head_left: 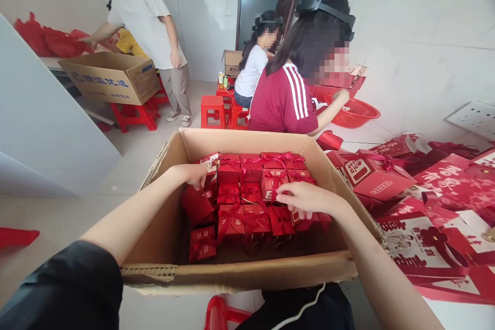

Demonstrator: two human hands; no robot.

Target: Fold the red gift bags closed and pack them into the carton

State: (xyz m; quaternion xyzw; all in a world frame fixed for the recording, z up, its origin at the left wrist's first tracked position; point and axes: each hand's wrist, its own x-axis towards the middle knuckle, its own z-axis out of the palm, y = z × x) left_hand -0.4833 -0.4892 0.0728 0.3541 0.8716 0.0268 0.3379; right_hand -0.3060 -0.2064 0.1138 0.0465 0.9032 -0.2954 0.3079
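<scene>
A big open cardboard carton point(247, 268) sits in front of me, partly filled with several small red gift boxes point(251, 191) tied with red ribbon. My left hand point(193, 174) reaches in at the left side, fingers curled on a red box with a white label point(211, 165). My right hand point(303, 198) is over the right side of the carton, fingers bent down on a red gift box point(309, 219) there. One red box point(202, 243) stands apart at the near left on the carton's floor.
Flat and assembled red gift boxes point(436, 201) pile on the white table at right. A person in a red shirt point(284, 103) sits just beyond the carton by a red basin point(353, 112). Farther back are another seated person, red stools point(213, 109), a standing person and a second carton point(112, 77).
</scene>
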